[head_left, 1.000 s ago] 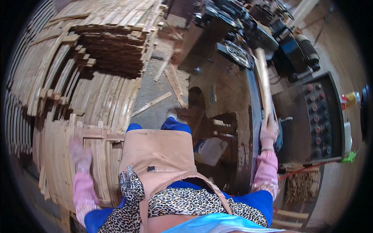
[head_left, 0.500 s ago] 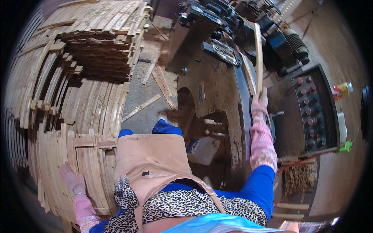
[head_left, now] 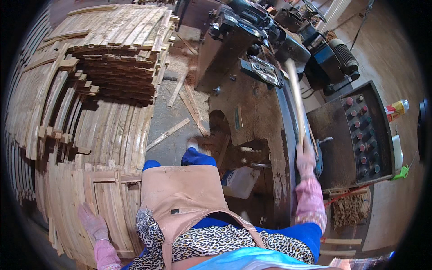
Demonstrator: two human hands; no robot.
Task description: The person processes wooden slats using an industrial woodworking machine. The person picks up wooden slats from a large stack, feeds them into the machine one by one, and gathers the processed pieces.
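My right hand (head_left: 305, 157) is closed around the near end of a long, narrow wooden strip (head_left: 295, 99). The strip runs away from me over the metal bed of a woodworking machine (head_left: 265, 108), its far half blurred by motion. Its far end lies near the machine's dark housing. On my left, my left hand (head_left: 93, 221) lies flat, fingers stretched out, on a stack of pale wooden strips (head_left: 67, 198). Nothing is held in it.
Tall piles of strips (head_left: 103, 31) fill the left side. A control panel (head_left: 362, 135) with several buttons stands right of the machine. Loose strips (head_left: 168, 134) lie on the floor, and a whitish plastic jug (head_left: 243, 182) sits under the machine bed.
My right hand has come back toward me along the machine bed, drawing the strip with it. My left hand still rests on the stack. The whole view has shifted slightly.
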